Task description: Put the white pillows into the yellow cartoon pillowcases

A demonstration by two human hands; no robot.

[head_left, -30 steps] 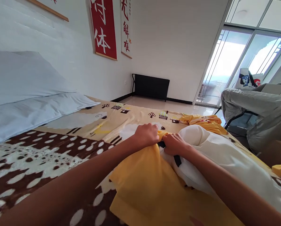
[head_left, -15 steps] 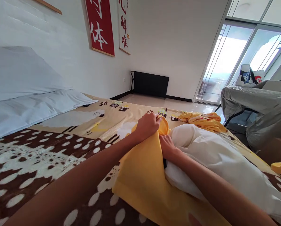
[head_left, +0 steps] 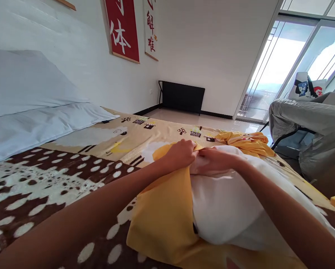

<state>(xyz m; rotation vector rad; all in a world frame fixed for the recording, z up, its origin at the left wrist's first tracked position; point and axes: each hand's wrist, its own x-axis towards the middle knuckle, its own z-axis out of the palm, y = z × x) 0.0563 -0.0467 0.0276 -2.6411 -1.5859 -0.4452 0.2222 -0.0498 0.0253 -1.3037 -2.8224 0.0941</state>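
Fingers of my left hand point(head_left: 181, 152) pinch the yellow cotton pillowcase point(head_left: 162, 220) edge; my right hand point(head_left: 212, 161) grips the plump white pillow point(head_left: 226, 205), apparently steadying it.

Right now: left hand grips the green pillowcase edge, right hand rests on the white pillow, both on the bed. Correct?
Not quite. The pillowcase is yellow, not green; the head view shows it. The rest holds: the left hand grips its edge, the right hand rests on the white pillow, and both lie on the bed.
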